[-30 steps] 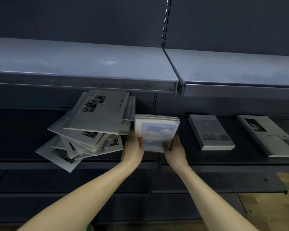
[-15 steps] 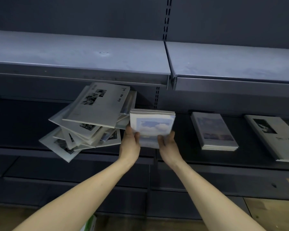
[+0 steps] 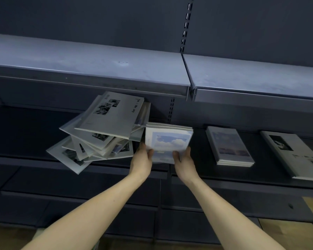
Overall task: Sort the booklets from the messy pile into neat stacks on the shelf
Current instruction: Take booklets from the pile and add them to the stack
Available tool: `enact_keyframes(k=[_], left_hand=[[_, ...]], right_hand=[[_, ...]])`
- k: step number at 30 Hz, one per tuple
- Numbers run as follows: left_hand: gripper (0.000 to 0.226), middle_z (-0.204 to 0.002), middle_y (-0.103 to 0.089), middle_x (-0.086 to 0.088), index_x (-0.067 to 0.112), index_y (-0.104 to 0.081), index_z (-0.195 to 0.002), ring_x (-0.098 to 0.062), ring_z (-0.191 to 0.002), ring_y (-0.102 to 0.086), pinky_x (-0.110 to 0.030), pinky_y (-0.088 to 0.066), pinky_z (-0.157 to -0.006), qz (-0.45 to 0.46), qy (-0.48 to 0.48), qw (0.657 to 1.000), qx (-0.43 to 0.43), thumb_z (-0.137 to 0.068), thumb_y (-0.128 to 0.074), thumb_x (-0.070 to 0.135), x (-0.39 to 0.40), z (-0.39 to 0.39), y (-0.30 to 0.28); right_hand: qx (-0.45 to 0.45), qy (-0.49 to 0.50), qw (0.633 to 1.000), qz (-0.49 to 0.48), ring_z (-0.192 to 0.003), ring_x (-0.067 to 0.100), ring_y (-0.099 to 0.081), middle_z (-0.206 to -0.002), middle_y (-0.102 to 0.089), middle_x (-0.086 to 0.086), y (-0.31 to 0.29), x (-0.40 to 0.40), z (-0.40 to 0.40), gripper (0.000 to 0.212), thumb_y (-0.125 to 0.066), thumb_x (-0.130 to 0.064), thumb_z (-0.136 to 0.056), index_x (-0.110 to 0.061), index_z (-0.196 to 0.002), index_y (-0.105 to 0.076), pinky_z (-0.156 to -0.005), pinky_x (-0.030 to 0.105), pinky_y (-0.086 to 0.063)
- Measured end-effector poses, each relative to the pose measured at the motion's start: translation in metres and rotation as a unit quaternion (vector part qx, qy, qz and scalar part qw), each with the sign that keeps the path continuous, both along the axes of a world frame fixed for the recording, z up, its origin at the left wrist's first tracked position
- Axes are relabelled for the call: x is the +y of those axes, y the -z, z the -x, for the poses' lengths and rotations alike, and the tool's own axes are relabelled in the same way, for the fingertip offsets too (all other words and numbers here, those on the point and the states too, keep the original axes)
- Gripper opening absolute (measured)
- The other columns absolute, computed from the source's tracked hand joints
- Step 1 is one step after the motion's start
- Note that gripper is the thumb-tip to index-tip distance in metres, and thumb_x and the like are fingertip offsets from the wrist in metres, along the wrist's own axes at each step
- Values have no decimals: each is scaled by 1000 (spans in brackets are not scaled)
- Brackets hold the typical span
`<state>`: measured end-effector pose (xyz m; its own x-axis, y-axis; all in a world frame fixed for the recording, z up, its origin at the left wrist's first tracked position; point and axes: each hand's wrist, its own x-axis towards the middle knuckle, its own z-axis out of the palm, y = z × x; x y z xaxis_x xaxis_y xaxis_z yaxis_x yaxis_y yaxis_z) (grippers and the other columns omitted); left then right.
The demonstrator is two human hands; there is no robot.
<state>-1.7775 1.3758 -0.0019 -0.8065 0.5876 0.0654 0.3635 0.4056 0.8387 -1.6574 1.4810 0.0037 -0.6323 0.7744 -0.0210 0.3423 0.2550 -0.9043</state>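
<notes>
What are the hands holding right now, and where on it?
Both hands grip a small bundle of cloud-cover booklets by its near bottom edge: left hand at the left corner, right hand at the right.

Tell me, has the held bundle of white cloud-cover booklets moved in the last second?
Yes, slightly left: the cloud-cover booklet bundle is nearer the messy grey booklet pile, farther from the neat blue-grey booklet stack.

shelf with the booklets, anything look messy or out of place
Yes: the messy pile at left lies fanned at odd angles, one corner overhanging the shelf edge. The two stacks at right lie flat and squared.
</notes>
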Motion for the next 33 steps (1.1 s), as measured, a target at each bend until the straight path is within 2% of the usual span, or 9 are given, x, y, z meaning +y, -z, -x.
enact_keyframes(k=[5, 7, 9, 14, 17, 20, 24, 29, 33], left_hand=[[20, -102, -58, 4, 18, -48, -122, -13, -87, -54, -29, -41, -70, 29, 15, 999, -6, -103, -43, 25, -6, 9, -7], [25, -104, -61, 0, 15, -50, -124, -14, -84, -53, -30, -41, -69, 36, 30, 999, 3, -103, -46, 27, -9, 12, -8], [25, -107, -64, -6, 12, -52, -121, -17, -83, -55, -32, -43, -68, 39, 32, 999, 7, -102, -47, 27, -12, 12, -10], [28, -108, -65, -14, 8, -54, -121, -34, -96, -61, -39, -49, -76, 6, 27, 1000, -5, -102, -44, 26, -25, 5, -17], [28, -103, -65, -12, 8, -55, -120, -29, -88, -60, -35, -45, -69, -9, 35, 999, -12, -103, -42, 26, -33, 2, -26], [25, -93, -63, -6, 9, -57, -117, -19, -74, -57, -28, -37, -56, -16, 46, 999, -15, -103, -42, 25, -40, 1, -30], [28, -93, -64, -5, 10, -59, -117, -13, -71, -55, -24, -35, -54, -16, 62, 998, -14, -103, -43, 27, -43, -5, -27], [27, -86, -65, -9, 8, -62, -109, -16, -66, -53, -29, -35, -54, -12, 76, 997, -22, -103, -44, 27, -35, -20, -26], [29, -77, -59, -2, 6, -63, -109, -10, -61, -51, -23, -34, -49, 0, 83, 996, -28, -102, -45, 29, -22, -32, -26]], right_hand=[[-19, 30, 999, -14, -85, 10, -58, -93, -55, -15, -7, -3, -4, 19, -46, -29, -105, -21, -120, -39, -66, 26, -45], [-16, 47, 999, -7, -86, 11, -60, -95, -58, -10, -10, -7, -6, 20, -49, -31, -104, -18, -118, -44, -61, 23, -44], [-11, 57, 998, 0, -82, 3, -57, -97, -59, -7, -14, -13, -9, 22, -50, -33, -103, -18, -118, -47, -59, 17, -41], [-20, 79, 997, 3, -76, 0, -51, -94, -57, -4, -27, -30, -15, 25, -49, -40, -103, -17, -114, -53, -55, 14, -37], [-30, 87, 996, 6, -79, 9, -54, -94, -58, -2, -32, -39, -20, 27, -47, -42, -103, -17, -109, -54, -57, 16, -37], [-33, 97, 995, 11, -80, 8, -52, -102, -60, 2, -36, -48, -27, 26, -44, -42, -103, -18, -106, -54, -63, 22, -41], [-39, 99, 994, 34, -100, 16, -53, -119, -57, 0, -44, -58, -41, 35, -45, -31, -101, -16, -132, -50, -82, 30, -38], [-57, 107, 991, 48, -101, 15, -58, -120, -62, -2, -43, -59, -63, 38, -49, -23, -97, -18, -135, -49, -83, 30, -44], [-52, 117, 991, 48, -100, 13, -59, -117, -63, -4, -44, -48, -77, 33, -50, -24, -97, -21, -130, -51, -84, 29, -45]])
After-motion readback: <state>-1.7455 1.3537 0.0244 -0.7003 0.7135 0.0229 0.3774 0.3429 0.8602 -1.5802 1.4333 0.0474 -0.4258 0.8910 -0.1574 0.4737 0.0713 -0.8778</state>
